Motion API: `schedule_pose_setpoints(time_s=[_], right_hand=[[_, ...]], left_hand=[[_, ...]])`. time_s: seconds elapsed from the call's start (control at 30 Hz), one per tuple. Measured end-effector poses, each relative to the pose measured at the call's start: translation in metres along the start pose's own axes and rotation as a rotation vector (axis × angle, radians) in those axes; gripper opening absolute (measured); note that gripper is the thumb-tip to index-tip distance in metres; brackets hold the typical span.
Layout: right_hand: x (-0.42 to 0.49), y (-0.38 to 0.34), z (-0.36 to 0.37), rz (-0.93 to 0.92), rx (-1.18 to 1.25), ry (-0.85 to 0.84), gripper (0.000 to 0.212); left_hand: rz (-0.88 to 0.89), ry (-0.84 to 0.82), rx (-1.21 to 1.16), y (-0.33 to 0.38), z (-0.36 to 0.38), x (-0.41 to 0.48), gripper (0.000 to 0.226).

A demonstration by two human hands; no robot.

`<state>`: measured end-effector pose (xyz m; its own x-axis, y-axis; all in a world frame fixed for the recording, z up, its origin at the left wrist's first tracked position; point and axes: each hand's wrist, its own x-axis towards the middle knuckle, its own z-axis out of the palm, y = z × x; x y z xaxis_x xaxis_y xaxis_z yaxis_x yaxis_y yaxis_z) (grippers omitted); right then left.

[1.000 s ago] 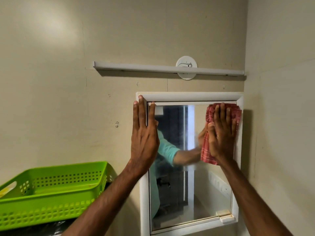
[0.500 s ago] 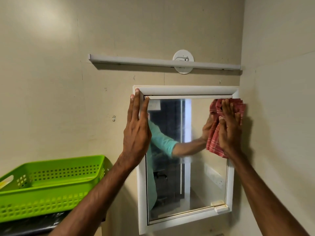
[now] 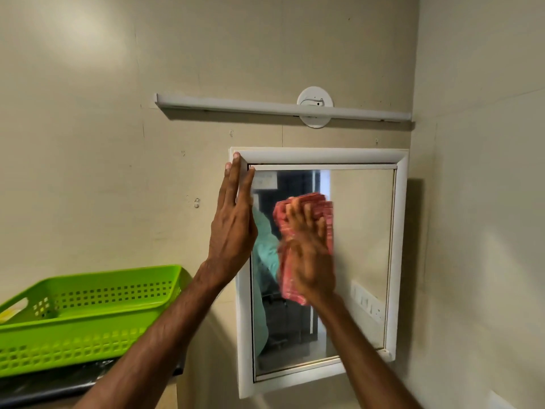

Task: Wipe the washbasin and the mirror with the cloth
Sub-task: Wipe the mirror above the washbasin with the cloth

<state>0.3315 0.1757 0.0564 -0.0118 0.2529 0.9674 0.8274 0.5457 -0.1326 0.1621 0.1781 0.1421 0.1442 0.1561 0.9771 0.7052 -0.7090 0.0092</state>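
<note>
The right hand (image 3: pixel 309 261) is smeared with blur, so its outline is soft. The fingers (image 3: pixel 305 215) look spread and fairly straight, pressed flat on the cloth (image 3: pixel 306 202) rather than wrapped round it. That cloth sits against the glass of the mirror (image 3: pixel 362 246), left of centre and in the upper half. It bunches above the fingertips and hangs below the palm, and the hand hides its middle. Both forearms run out of the bottom edge of the view.

The left hand (image 3: pixel 233 231) is sharp. Its fingers are straight and together, laid flat on the upper left corner of the mirror's frame (image 3: pixel 321 156), gripping nothing. It covers part of that side of the frame and a strip of glass.

The cloth is red with a pale check, soft and crumpled. The frame is smooth white moulding, a rectangle taller than it is wide. The glass reflects a teal sleeve (image 3: pixel 265 240), half hidden behind the hands, and a white switch plate (image 3: pixel 367 301).

Above the mirror a long white tube (image 3: pixel 236 105) crosses a round white mount (image 3: pixel 315 95) on the beige wall (image 3: pixel 88 143). To the left sits a bright green plastic basket (image 3: pixel 88 296) with perforated sides, cut off by the left edge. It rests on something dark (image 3: pixel 59 382) that is hard to make out. The left forearm crosses in front of the basket's right end.
</note>
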Motion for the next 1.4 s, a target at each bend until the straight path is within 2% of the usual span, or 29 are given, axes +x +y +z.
schedule_pose_setpoints(time_s=[0.1,0.23,0.3,0.43,0.5,0.57,0.67,0.73,0.8,0.9,1.0,1.13,1.23,1.3,1.4], right_hand=[[-0.003,-0.024,0.023,-0.117,0.052,-0.119,0.068],[-0.003,-0.001,0.002,-0.287,-0.131,-0.158,0.077],[-0.006,0.026,-0.017,-0.242,-0.176,-0.095,0.075],[-0.010,0.066,-0.035,0.122,-0.075,0.163,0.062],[-0.009,0.056,-0.028,0.209,-0.084,0.238,0.056],[-0.010,0.030,-0.012,0.188,-0.097,0.226,0.053],[-0.021,-0.019,0.023,-0.008,-0.022,0.024,0.061],[-0.030,-0.039,0.037,-0.087,0.059,-0.051,0.071],[-0.032,-0.034,0.035,-0.147,0.065,-0.054,0.071],[-0.028,-0.003,0.016,-0.278,-0.070,-0.092,0.069],[-0.028,0.033,-0.005,-0.226,-0.138,-0.013,0.064],[-0.027,0.075,-0.033,0.047,-0.056,0.195,0.050],[-0.026,0.074,-0.027,0.152,-0.058,0.297,0.041],[-0.025,0.052,-0.015,0.160,-0.031,0.295,0.043],[-0.039,0.002,0.014,-0.004,0.032,0.084,0.054]], left_hand=[[-0.015,-0.043,-0.063,-0.001,-0.002,-0.002,0.066],[0.032,-0.071,-0.111,-0.004,-0.011,-0.005,0.056],[0.044,-0.074,-0.123,-0.003,-0.016,-0.008,0.058],[-0.129,-0.091,-0.178,-0.006,-0.015,-0.011,0.064],[-0.146,-0.115,-0.172,-0.010,-0.009,-0.013,0.066],[-0.130,-0.108,-0.176,-0.010,-0.007,-0.013,0.067],[-0.130,-0.092,-0.188,-0.006,-0.009,-0.013,0.070],[-0.152,-0.094,-0.204,-0.005,-0.009,-0.013,0.073],[-0.172,-0.105,-0.209,-0.003,-0.009,-0.016,0.075],[-0.185,-0.100,-0.199,0.002,-0.008,-0.022,0.074],[-0.171,-0.094,-0.198,0.004,-0.010,-0.026,0.071],[-0.183,-0.109,-0.173,0.004,-0.013,-0.024,0.076],[-0.212,-0.116,-0.168,0.005,-0.013,-0.025,0.079],[-0.227,-0.108,-0.169,0.007,-0.012,-0.026,0.081],[-0.218,-0.097,-0.180,0.007,-0.010,-0.025,0.084]])
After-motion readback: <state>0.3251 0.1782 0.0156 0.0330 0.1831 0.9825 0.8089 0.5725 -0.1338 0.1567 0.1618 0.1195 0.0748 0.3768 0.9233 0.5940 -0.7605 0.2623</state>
